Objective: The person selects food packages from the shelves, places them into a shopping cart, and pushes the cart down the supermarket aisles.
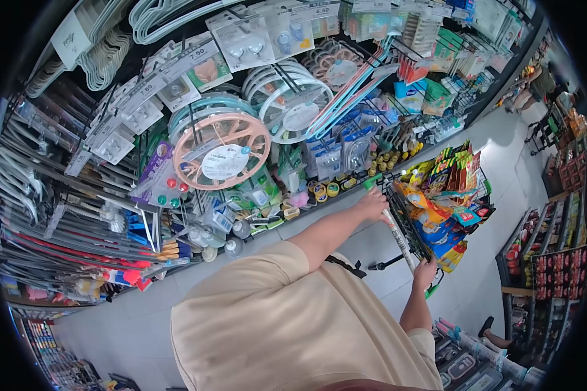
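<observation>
While your left hand (372,203) and right hand (426,274) wrap their fingers around opposite ends of the white green-tipped bar handle (400,240), push evenly, so the black wire shopping cart (411,225) just beyond it tracks straight.

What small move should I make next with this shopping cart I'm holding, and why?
Probably steer the cart slightly right: your left hand and right hand both hold the handle, shelf goods sit close on its left, and bare floor shows on its right.
</observation>
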Available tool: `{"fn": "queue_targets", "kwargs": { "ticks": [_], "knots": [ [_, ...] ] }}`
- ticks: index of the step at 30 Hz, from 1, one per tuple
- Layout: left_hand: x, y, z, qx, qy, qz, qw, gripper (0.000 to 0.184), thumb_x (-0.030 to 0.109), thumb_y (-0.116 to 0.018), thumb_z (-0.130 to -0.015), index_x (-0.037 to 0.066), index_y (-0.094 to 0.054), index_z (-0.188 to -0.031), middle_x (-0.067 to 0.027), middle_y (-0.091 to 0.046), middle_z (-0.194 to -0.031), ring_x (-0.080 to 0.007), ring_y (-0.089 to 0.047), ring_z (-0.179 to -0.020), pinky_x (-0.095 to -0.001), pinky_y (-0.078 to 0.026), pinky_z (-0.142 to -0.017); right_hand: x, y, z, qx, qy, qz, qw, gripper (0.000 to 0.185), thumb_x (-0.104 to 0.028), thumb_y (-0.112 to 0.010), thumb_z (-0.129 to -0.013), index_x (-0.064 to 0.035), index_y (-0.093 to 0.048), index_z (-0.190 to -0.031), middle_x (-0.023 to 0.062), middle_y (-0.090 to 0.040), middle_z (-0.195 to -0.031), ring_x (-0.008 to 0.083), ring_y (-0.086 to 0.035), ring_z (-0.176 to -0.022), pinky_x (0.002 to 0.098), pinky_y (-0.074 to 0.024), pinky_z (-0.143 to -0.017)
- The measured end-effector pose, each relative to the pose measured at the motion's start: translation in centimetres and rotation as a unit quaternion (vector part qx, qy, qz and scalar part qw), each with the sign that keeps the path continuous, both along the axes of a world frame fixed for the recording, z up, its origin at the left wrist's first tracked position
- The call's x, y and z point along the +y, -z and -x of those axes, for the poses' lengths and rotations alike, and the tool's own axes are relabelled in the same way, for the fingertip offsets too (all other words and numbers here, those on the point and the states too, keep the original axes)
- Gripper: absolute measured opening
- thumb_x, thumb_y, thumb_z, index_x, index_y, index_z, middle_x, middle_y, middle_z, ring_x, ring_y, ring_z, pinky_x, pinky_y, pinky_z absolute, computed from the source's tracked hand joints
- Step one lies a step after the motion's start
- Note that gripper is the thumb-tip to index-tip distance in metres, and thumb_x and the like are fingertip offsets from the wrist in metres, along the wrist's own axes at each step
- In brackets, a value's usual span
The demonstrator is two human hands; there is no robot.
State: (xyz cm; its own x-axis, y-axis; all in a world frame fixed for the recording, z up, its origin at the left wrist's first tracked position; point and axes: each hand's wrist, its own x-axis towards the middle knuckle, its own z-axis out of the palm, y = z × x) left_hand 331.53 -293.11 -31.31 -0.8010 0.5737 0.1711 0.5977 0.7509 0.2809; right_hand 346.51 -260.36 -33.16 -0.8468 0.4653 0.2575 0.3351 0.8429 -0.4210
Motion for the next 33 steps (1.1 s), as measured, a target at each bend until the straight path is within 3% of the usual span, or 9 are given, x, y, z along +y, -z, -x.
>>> {"fn": "queue_targets", "kwargs": {
  "ticks": [3,8,11,14,20,22,33],
  "knots": [
    [0.1,0.4,0.1,0.023,0.001,-0.008,1.0,0.07,0.076,-0.065,-0.078,0.01,-0.074,-0.101,-0.0077,-0.065,-0.104,-0.0302,-0.056,-0.115,-0.0491,-0.03,-0.114,-0.1,-0.8,-0.2,-0.043,0.006,0.017,0.999,0.041,-0.024,-0.053,-0.096,-0.0021,-0.065,-0.129,0.0248,-0.067,-0.124,0.0442,-0.064,-0.112,0.0507,-0.0507,-0.097],
    [-0.2,-0.4,-0.6,0.033,0.007,-0.003,0.999,0.07,0.076,-0.064,-0.079,0.01,-0.073,-0.101,-0.0073,-0.065,-0.103,-0.0293,-0.056,-0.115,-0.0487,-0.03,-0.114,-0.1,-0.1,-0.4,-0.029,0.013,0.015,0.999,0.04,-0.022,-0.054,-0.095,-0.0018,-0.065,-0.127,0.0242,-0.068,-0.12,0.045,-0.065,-0.108,0.0518,-0.0511,-0.094],
    [-0.5,-1.0,-1.0,-0.036,0.006,0.012,0.999,0.075,0.078,-0.065,-0.077,0.012,-0.074,-0.111,-0.009,-0.065,-0.112,-0.031,-0.054,-0.123,-0.0548,-0.021,-0.122,0.1,0.6,-0.5,-0.021,0.012,0.009,1.0,0.039,-0.02,-0.055,-0.094,-0.0008,-0.065,-0.127,0.024,-0.069,-0.118,0.0456,-0.065,-0.106,0.0523,-0.0512,-0.093],
    [-0.8,-0.8,-1.5,0.013,0.013,0.001,1.0,0.07,0.076,-0.063,-0.081,0.01,-0.072,-0.103,-0.0083,-0.065,-0.104,-0.0301,-0.056,-0.115,-0.0499,-0.029,-0.115,0.2,0.7,-0.9,-0.023,0.013,0.009,1.0,0.04,-0.019,-0.054,-0.093,-0.0014,-0.065,-0.127,0.0235,-0.069,-0.118,0.0454,-0.065,-0.107,0.0522,-0.0514,-0.093],
    [-1.0,-0.8,-1.9,-0.001,0.013,0.0,1.0,0.07,0.075,-0.062,-0.083,0.009,-0.072,-0.105,-0.0091,-0.064,-0.107,-0.0307,-0.054,-0.118,-0.0509,-0.027,-0.117,-0.3,0.5,-1.5,-0.018,0.018,-0.004,1.0,0.041,-0.02,-0.053,-0.092,-0.0017,-0.065,-0.127,0.0231,-0.069,-0.12,0.0455,-0.065,-0.107,0.052,-0.0515,-0.094],
    [-1.0,-0.8,-1.8,-0.031,0.008,0.009,0.999,0.074,0.076,-0.064,-0.079,0.01,-0.073,-0.113,-0.0097,-0.064,-0.115,-0.0318,-0.051,-0.127,-0.0552,-0.021,-0.122,-0.3,0.6,-1.5,-0.014,0.018,-0.005,1.0,0.041,-0.02,-0.053,-0.092,-0.0017,-0.065,-0.127,0.0231,-0.069,-0.12,0.0456,-0.065,-0.107,0.0519,-0.0516,-0.094],
    [-1.0,-1.3,-2.7,-0.04,-0.001,0.011,0.999,0.074,0.075,-0.064,-0.08,0.011,-0.072,-0.116,-0.0086,-0.063,-0.119,-0.0302,-0.05,-0.13,-0.0544,-0.02,-0.122,-0.1,0.3,-1.8,-0.022,0.002,0.009,1.0,0.042,-0.019,-0.053,-0.092,-0.0019,-0.065,-0.129,0.0239,-0.068,-0.122,0.0436,-0.065,-0.111,0.0506,-0.0507,-0.097]
  ]
}}
